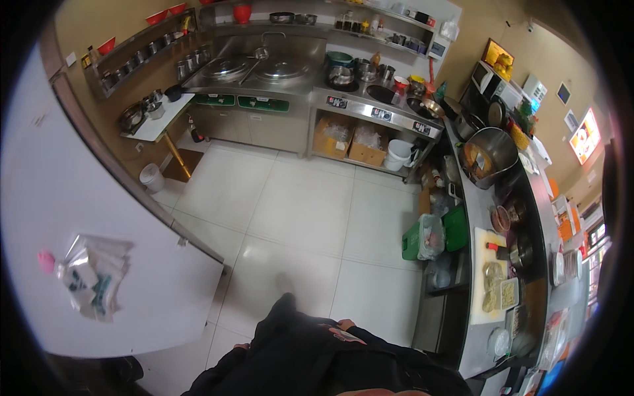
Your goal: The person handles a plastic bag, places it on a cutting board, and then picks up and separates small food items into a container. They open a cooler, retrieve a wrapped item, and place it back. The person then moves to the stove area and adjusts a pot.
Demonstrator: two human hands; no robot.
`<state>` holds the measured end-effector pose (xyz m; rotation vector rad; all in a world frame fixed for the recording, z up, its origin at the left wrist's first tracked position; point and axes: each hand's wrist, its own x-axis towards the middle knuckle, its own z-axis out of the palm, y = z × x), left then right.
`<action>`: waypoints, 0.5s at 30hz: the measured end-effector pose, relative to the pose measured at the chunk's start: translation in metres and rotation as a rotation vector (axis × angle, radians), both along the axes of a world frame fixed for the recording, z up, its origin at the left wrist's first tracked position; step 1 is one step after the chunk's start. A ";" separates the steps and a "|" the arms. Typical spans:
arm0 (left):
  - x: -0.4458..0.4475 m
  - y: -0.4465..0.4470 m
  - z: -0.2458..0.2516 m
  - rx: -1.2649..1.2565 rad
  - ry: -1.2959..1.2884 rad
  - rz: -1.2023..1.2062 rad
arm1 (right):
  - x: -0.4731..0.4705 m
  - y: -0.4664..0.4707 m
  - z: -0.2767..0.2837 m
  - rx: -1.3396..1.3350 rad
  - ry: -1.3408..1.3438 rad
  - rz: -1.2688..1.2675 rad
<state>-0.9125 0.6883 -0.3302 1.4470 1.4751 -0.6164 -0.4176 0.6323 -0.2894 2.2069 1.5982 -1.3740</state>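
My left hand (241, 346) hangs low beside my dark clothing, mostly hidden, so its fingers cannot be made out. On the other side, my right hand (346, 324) rests near the front of my black top, close to a reddish print; whether it holds anything cannot be told. To the right, a cutting board (483, 317) on the steel counter bears a cleaver with a red handle (497, 248), bagged food (493, 275) and a plastic container of pale pieces (508, 293). A large steel pot (488, 156) stands farther along that counter.
Tiled floor (297, 208) lies ahead. A green bin with a plastic liner (430, 237) stands by the right counter. At the back are a steel stove unit (277, 99) and burners (381, 94). A white cabinet or door panel (163, 297) with hanging plastic bags (96, 277) fills the left.
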 end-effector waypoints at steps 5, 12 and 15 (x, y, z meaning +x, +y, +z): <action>0.026 0.147 -0.016 -0.153 -0.121 0.122 | 0.053 0.103 0.008 -0.014 -0.045 -0.216; 0.151 0.441 -0.010 -0.257 -0.328 0.441 | 0.115 0.208 0.034 0.301 -0.054 -0.494; 0.245 0.555 0.019 -0.171 -0.479 0.632 | 0.150 0.256 0.032 0.166 -0.012 -0.669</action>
